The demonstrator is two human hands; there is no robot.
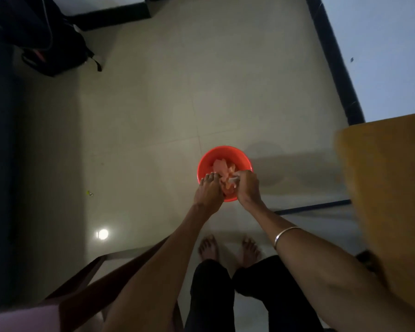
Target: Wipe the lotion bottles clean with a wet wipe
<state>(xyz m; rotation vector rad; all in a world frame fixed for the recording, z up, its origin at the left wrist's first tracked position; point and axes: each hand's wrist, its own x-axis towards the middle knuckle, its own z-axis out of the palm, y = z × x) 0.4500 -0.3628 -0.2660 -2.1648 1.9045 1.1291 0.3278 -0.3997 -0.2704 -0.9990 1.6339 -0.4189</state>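
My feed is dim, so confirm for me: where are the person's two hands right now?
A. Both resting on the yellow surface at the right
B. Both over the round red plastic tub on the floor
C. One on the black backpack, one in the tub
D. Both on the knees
B: the left hand and the right hand meet over the round red plastic tub, the right one pinching something white.

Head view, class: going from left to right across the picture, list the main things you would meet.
Black backpack → light reflection on the floor → left hand → right hand → bangle → yellow cloth.
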